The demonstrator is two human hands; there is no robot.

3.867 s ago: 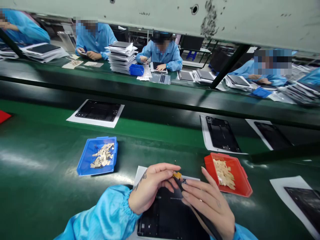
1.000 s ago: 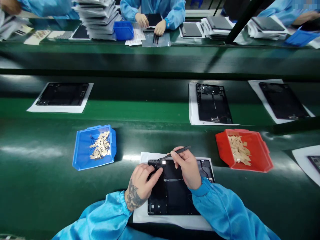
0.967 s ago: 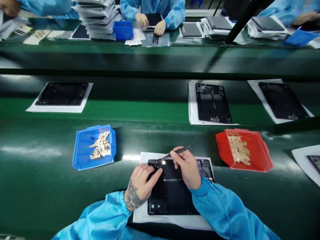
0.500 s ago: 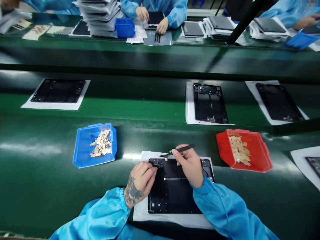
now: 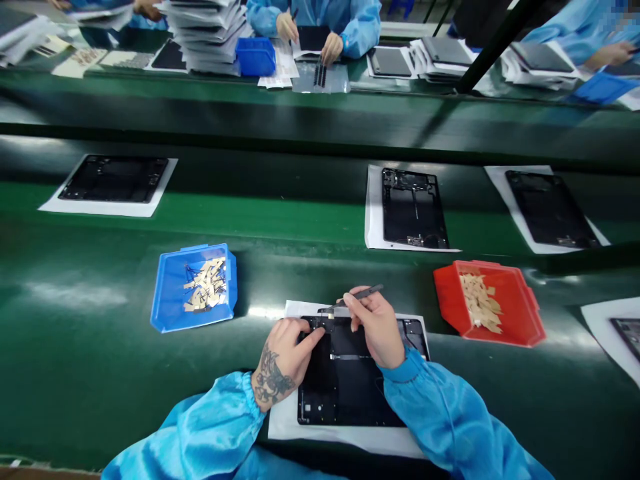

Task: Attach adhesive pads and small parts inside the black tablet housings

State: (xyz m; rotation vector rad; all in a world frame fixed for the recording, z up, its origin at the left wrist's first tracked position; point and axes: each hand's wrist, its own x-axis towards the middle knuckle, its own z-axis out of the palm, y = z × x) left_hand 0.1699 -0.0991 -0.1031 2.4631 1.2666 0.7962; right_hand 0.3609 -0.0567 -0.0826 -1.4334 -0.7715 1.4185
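A black tablet back shell (image 5: 345,387) lies on a white sheet (image 5: 285,427) on the green bench in front of me. My left hand (image 5: 283,357) rests on the shell's upper left part, its index finger pressing near the top edge. My right hand (image 5: 375,327) grips thin black tweezers (image 5: 357,295), whose tip touches the same spot on the shell's top edge. Both sleeves are light blue.
A blue tray (image 5: 170,300) of small gold parts sits to the left, a red tray (image 5: 520,313) of pale parts to the right. Other black shells (image 5: 413,207) on white sheets lie on the belt beyond. People in blue coats work at the far bench (image 5: 200,100).
The gold part I held up close earlier is gone from my fingers. Over the last second my left index finger and the tweezer tip shifted slightly along the shell's top edge; the belt's shells drifted left.
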